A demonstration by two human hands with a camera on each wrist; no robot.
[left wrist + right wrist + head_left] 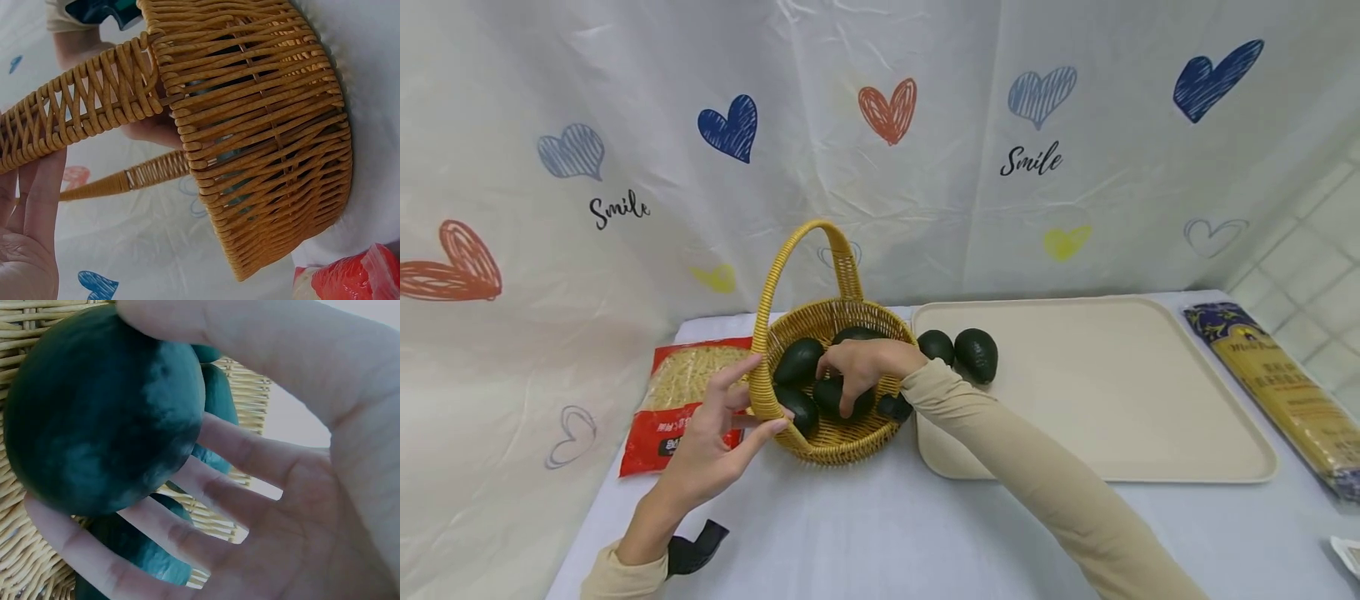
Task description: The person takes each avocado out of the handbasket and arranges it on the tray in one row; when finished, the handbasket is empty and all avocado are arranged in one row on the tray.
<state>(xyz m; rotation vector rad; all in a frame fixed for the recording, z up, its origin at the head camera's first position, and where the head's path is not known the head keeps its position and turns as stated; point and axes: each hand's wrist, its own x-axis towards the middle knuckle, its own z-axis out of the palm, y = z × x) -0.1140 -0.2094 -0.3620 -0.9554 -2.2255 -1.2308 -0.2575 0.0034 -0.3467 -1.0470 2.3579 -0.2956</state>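
**A:** How are the arms set?

**B:** The right arm, in a beige sleeve, stretches across the table, and the right hand (867,363) dips into the wicker basket (835,442). Its thumb and fingers curl round a dark green avocado (103,409), gripping it; the right wrist view shows the fruit cradled between thumb and fingertips.

**A:** And the left?

**B:** The left hand (718,433) rests at the basket's near-left rim, where the handle (790,258) meets it. The fingers are straight and spread, fingertips touching the weave, thumb against the rim. It clasps nothing.

**A:** What is the basket like?

**B:** Round, woven from golden-yellow cane, with a tall arched handle wrapped in criss-cross strands. It stands on the pale tablecloth, touching or just beside the cream tray (1150,400).

**A:** The fruit?

**B:** Oval, matte, faintly pebbled skin. Several lie in the basket; two more avocados (976,354) sit on the tray's far-left corner. The tray is smooth, rectangular, round-cornered.
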